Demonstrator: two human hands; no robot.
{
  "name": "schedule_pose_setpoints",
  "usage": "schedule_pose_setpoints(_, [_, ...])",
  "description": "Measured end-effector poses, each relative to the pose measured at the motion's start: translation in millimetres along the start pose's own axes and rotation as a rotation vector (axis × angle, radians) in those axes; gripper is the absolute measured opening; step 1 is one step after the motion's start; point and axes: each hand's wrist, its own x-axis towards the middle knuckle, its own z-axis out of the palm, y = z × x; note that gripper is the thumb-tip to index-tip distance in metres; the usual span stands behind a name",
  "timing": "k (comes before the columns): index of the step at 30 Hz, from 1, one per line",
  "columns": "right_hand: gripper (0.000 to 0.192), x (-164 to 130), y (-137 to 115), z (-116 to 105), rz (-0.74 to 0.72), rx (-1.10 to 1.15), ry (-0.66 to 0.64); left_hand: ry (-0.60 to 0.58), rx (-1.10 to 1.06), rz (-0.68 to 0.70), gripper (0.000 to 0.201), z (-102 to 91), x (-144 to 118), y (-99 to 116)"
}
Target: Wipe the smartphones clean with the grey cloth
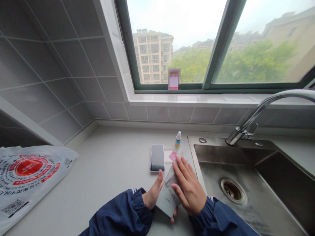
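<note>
A grey phone case is held between both hands just above the front edge of the counter, close to the left rim of the sink. The left hand grips it from the left side, thumb raised along its edge and fingers curled underneath, one fingertip showing below the case. The right hand lies flat on top of it with fingers spread and pressed down, covering its upper right part; a thin cloth or wipe seems to lie under that palm, though the view is too blurred to be sure. Just past the right fingertips a small pink tab rests on a white sheet on the counter. To the left of that, a phone lies flat, screen up and dark, apart from the hands. A little bottle with a white cap stands behind it near the back left corner of the sink. A curved tap reaches over the basin. A printed plastic bag lies at the left end of the counter, well apart from everything else, below the grey tiled wall.
</note>
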Motion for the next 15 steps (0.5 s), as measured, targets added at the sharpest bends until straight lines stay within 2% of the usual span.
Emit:
schedule_pose_setpoints(8, [0.065,1,-3,1,0.069,0.003,0.015,-0.020,-0.072,0.103,0.103,9.2,-7,9])
schedule_pose_setpoints(12, [0.065,1,-3,4,0.016,-0.011,-0.018,-0.040,-0.124,0.113,0.105,10.2,-9,15])
schedule_pose_setpoints(15, [0.063,-1,-2,5,-0.052,0.005,-0.056,-0.073,-0.157,0.188,0.092,7.7,-6,18])
